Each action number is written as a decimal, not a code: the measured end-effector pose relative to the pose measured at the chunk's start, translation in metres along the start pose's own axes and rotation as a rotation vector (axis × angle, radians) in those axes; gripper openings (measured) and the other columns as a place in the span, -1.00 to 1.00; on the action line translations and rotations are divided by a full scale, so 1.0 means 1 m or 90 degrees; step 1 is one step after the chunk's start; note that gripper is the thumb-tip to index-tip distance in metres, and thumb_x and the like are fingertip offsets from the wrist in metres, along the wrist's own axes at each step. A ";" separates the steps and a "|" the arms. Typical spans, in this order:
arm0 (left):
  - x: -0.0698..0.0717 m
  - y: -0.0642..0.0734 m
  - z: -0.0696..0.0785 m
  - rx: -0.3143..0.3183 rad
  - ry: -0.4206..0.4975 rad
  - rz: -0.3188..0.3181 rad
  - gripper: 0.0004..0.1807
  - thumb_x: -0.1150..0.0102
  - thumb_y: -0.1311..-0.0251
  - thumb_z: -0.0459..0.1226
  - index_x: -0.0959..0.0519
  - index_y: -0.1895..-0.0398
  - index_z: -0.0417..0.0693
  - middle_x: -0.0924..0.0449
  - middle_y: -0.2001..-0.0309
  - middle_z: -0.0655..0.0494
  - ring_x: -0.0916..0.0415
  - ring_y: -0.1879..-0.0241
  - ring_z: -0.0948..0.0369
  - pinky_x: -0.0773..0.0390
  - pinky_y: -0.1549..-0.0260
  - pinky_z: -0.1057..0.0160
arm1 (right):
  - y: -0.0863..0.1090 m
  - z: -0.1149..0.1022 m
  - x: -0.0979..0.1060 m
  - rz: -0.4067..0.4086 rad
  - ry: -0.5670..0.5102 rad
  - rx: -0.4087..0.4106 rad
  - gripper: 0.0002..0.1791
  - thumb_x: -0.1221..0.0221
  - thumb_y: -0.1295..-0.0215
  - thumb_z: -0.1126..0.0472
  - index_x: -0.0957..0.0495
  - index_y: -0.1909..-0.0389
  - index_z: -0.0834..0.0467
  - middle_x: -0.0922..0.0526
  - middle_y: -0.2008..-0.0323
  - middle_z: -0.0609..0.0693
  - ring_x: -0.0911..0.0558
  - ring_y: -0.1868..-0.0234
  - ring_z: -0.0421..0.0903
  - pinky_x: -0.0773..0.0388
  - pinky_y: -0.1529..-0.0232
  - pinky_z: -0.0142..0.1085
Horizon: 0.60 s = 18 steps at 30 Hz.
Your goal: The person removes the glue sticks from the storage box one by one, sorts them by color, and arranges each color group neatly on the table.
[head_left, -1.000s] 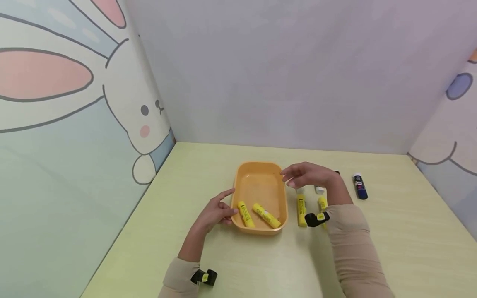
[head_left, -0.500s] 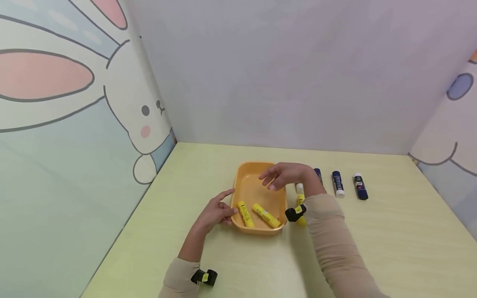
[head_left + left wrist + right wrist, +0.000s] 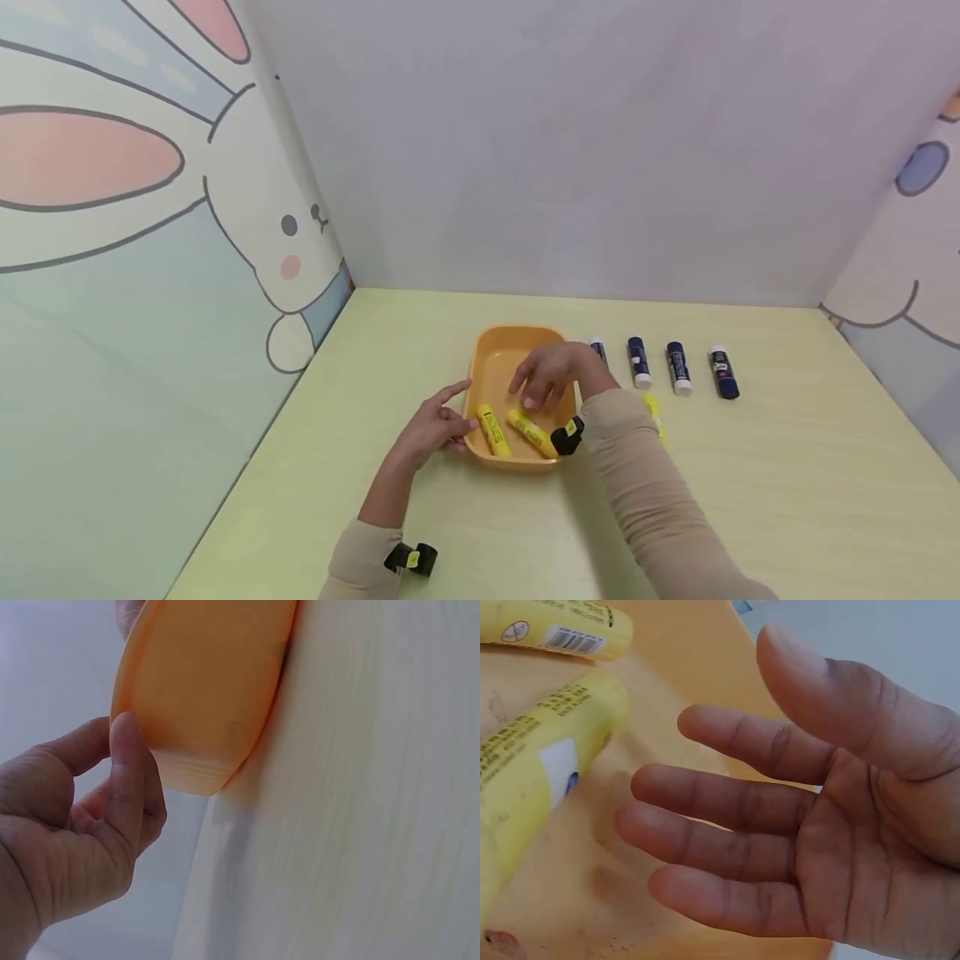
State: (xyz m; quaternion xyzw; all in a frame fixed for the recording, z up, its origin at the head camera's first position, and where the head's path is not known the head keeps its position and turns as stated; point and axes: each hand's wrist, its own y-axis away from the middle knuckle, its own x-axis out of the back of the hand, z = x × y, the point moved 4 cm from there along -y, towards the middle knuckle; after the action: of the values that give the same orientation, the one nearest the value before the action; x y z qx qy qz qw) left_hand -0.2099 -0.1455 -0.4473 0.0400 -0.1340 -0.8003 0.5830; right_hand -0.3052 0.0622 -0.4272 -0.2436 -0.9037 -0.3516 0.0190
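Observation:
My left hand (image 3: 431, 429) grips the left rim of an orange tray (image 3: 480, 354); in the left wrist view its digits lie against the tray's wall and rim. Two yellow glue sticks, one on the left (image 3: 493, 431) and one tilted on the right (image 3: 531, 433), lie in the tray's near half. My right hand (image 3: 546, 375) hangs over the tray's right side, above and beside the right glue stick. In the right wrist view that hand (image 3: 780, 817) has loosely bent, spread fingers with nothing held, apart from both glue sticks.
Right of the tray, several dark blue glue sticks lie in a row, among them one with a white cap (image 3: 678, 368) and the rightmost one (image 3: 723, 372). Another yellow glue stick (image 3: 655, 415) is partly hidden by my right sleeve. A grey wall (image 3: 555, 167) stands behind the table (image 3: 405, 350).
My right hand has moved left and down from the tray's right edge to over its inside, uncovering the blue glue sticks. The left hand and both glue sticks in the tray have stayed put.

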 end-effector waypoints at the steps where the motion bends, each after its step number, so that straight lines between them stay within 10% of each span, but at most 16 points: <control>1: 0.000 0.000 0.000 -0.002 0.000 0.000 -0.23 -0.23 -0.11 -0.37 -0.16 -0.40 0.00 -0.46 0.49 -0.05 -0.48 0.66 0.20 -0.60 0.56 0.15 | -0.002 0.001 -0.001 0.000 -0.001 -0.014 -0.55 -0.27 -0.11 0.34 -0.49 -0.07 0.19 -0.57 0.14 0.16 -0.60 0.21 0.03 -0.55 0.14 -0.07; 18: 0.000 0.001 -0.001 0.001 0.000 0.000 -0.25 -0.22 -0.10 -0.41 -0.18 -0.39 -0.01 -0.46 0.49 -0.05 -0.47 0.66 0.21 -0.60 0.55 0.14 | -0.024 0.012 -0.013 -0.067 -0.013 -0.126 -0.73 -0.21 -0.13 0.38 -0.59 0.12 0.15 -0.62 0.39 0.17 -0.59 0.44 0.02 -0.59 0.25 -0.07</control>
State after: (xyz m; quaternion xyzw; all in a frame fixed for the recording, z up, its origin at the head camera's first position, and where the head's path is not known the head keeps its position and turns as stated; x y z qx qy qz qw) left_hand -0.2091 -0.1456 -0.4481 0.0405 -0.1342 -0.8003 0.5830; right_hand -0.3031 0.0495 -0.4542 -0.2000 -0.8763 -0.4370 -0.0328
